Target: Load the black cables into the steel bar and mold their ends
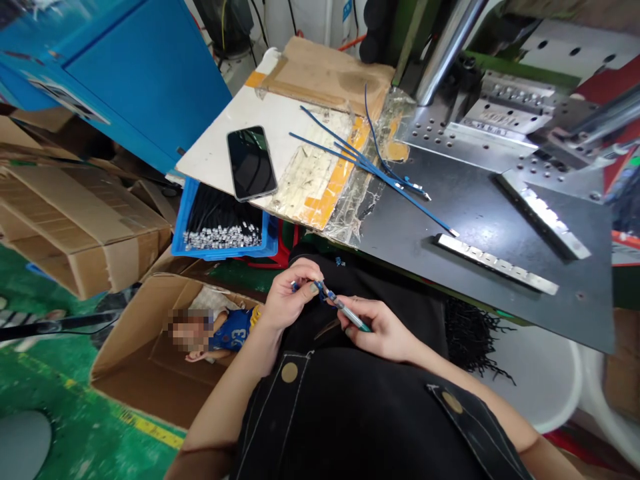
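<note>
Over the lap, my left hand pinches a small blue piece, perhaps a cable end or connector; its exact kind is too small to make out. My right hand is closed around a slim pen-like tool with a pale body and a teal end. The tool's tip meets the blue piece between the two hands. A tiny blue bit lies on the dark cloth just beyond them. Several blue cables with small metal ends lie on the bench ahead.
A phone lies on the white board left of the cables. Two metal strips rest before the press. A blue bin holds black cables. At left, a person lies inside a cardboard box. A white tub stands right.
</note>
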The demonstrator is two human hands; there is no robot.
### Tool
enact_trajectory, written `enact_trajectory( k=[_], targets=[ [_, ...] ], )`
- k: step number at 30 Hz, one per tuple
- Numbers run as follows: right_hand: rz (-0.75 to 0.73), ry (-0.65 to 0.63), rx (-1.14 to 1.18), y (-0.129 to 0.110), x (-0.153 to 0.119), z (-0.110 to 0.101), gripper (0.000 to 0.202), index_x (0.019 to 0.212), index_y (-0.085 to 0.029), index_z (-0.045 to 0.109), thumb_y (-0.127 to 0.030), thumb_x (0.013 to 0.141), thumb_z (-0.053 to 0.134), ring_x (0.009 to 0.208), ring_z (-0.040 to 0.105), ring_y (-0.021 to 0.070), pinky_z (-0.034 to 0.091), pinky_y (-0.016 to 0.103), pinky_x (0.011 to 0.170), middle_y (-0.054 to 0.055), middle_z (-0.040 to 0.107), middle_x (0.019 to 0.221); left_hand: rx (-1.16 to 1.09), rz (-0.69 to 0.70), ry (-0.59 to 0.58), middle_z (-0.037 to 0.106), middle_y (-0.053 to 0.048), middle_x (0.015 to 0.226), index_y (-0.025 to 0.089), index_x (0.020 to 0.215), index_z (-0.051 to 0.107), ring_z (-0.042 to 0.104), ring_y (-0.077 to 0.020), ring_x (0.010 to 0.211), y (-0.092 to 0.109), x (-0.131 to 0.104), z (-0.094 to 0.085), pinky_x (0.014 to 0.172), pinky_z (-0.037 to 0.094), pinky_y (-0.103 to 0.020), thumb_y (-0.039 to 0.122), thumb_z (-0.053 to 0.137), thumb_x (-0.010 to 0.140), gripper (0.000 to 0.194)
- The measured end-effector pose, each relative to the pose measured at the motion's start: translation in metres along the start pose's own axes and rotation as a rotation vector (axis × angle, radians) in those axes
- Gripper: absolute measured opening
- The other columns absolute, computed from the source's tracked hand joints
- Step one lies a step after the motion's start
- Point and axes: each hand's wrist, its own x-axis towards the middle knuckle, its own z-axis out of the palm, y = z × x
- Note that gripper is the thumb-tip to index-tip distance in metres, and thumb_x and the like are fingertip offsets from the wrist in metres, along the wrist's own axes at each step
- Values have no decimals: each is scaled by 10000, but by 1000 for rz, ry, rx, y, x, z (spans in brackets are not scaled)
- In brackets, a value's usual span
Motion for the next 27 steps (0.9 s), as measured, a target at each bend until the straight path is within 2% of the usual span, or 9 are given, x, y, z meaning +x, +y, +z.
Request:
enact_trajectory(
  k=[3, 6, 8, 11, 14, 18, 21, 24, 27],
  targets=[
    [-29, 174, -289, 4, -2, 0, 589, 1297, -200, 519, -79, 721, 503, 767, 532, 160, 479, 282, 712, 27, 563, 852, 28, -215, 14, 621, -23, 712, 187, 909, 694, 538, -83, 559, 9, 1, 4, 453, 335, -172, 333, 738, 760, 213],
    [-4, 223, -546, 7, -4, 1, 632, 1359, -207, 477, -118, 735, 518, 863, 555, 207, 504, 336, 759, 83, 587, 981, 14, -417, 36, 657, -55, 637, 151, 916, 677, 569, -107, 529, 22, 2, 8, 379, 222, -162, 405, 707, 774, 292],
    [6, 191, -544, 7, -5, 0, 633, 1359, -196, 485, -117, 733, 519, 849, 558, 205, 508, 336, 751, 85, 588, 971, -26, -500, 73, 678, -86, 638, 129, 815, 678, 582, -115, 522, 28, 2, 9, 362, 172, -162, 395, 731, 737, 282],
    [3, 120, -338, 4, -5, -5, 643, 1348, -201, 509, -73, 718, 514, 788, 554, 169, 496, 296, 732, 48, 601, 895, -89, -560, 70, 681, -104, 597, 107, 683, 668, 479, -68, 401, 32, 4, 7, 356, 139, -171, 342, 770, 662, 257],
    [72, 11, -74, 0, -3, -14, 591, 1312, -216, 552, -76, 738, 531, 798, 561, 152, 481, 283, 758, 26, 634, 920, -90, -571, 14, 676, -106, 564, 99, 669, 682, 371, -30, 334, 32, 4, 3, 354, 128, -178, 345, 764, 658, 259],
    [138, -79, 100, -5, -3, -21, 525, 1305, -214, 557, -140, 786, 538, 793, 558, 141, 481, 273, 741, 14, 614, 924, -72, -553, -3, 680, -106, 584, 100, 769, 703, 513, -84, 401, 27, 3, 2, 351, 151, -165, 354, 769, 678, 277],
    [113, 13, -172, -9, -3, -18, 648, 1376, -219, 479, -128, 739, 559, 866, 540, 178, 478, 320, 796, 49, 577, 976, -99, -488, 112, 696, -95, 630, 124, 832, 700, 604, -131, 492, 21, 1, 3, 349, 170, -153, 339, 783, 678, 278],
    [75, 143, -515, -10, -3, -9, 741, 1425, -187, 399, -156, 705, 576, 992, 496, 250, 447, 422, 875, 118, 516, 1113, -50, -340, 207, 714, -81, 672, 140, 883, 721, 512, -74, 416, 15, -4, 4, 349, 205, -162, 330, 757, 724, 251],
    [52, 220, -763, -8, -2, -3, 748, 1429, -152, 376, -212, 712, 583, 1020, 462, 300, 420, 483, 863, 155, 482, 1145, 110, -207, 237, 725, -55, 695, 166, 927, 746, 491, -65, 415, 14, -9, 7, 397, 340, -186, 321, 733, 760, 228]
  ],
)
